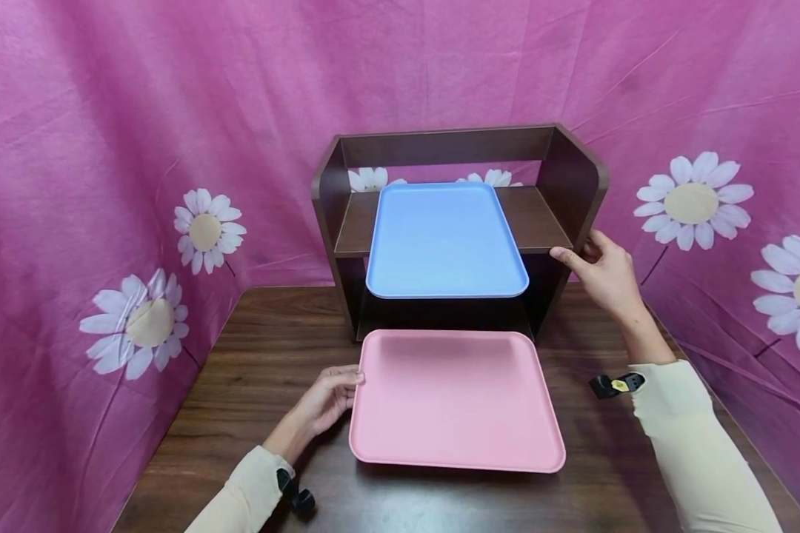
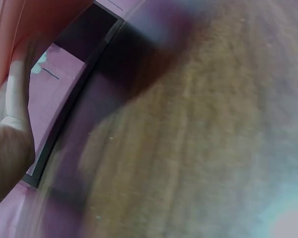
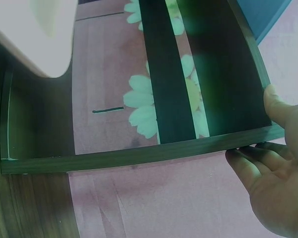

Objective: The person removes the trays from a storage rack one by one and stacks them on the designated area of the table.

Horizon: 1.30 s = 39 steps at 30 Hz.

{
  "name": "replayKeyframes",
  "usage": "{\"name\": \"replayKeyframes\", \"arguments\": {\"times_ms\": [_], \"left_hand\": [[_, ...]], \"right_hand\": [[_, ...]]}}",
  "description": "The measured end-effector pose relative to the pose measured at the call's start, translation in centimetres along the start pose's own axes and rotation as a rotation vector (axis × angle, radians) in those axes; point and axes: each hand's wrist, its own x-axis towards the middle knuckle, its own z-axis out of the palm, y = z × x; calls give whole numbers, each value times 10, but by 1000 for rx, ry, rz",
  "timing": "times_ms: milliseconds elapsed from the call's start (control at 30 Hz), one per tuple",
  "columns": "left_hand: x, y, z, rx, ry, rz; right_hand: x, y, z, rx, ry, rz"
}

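Observation:
My left hand [image 1: 327, 400] holds the left edge of a pink tray [image 1: 456, 403], thumb on the rim and the other fingers beneath. The tray is in front of a dark brown two-tier shelf [image 1: 440, 148], over the table, and its underside shows in the left wrist view. With my right hand [image 1: 607, 274] I grip the front edge of the shelf's right side panel, level with the upper board; in the right wrist view the thumb is inside and the fingers outside. A blue tray [image 1: 447, 240] lies on the upper board, its front end jutting out past the board's edge.
The shelf stands at the back of a brown wood-grain table [image 1: 267, 333]. Behind and on both sides hangs a pink curtain [image 1: 273, 89] with white daisies. The shelf's lower compartment [image 1: 440, 314] lies behind and beneath the blue tray's overhang.

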Motion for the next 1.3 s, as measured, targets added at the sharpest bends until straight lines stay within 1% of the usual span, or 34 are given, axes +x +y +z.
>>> {"name": "replayKeyframes", "arguments": {"times_ms": [167,467,600,767,900,967,1067,1167,1300], "left_hand": [[-2,-8,-1,2,-6,-24],[0,-19,1,41,22,-62],[2,-22,2,49,35,-81],[3,-24,2,66,30,-94],[3,-23,1,100,46,-117],[2,-22,2,140,68,-138],[2,-19,4,234,120,-162],[0,-15,9,373,192,-165],[-2,-10,17,543,269,-142]], "right_hand": [[0,0,0,-10,5,0],[0,1,0,-7,15,4],[-1,0,-1,1,15,5],[-2,-1,0,-3,14,0],[-2,-1,0,-5,15,3],[-2,-1,0,-6,16,4],[-2,-1,0,-4,15,5],[-1,1,0,-2,12,10],[-1,2,0,-1,8,18]]}}
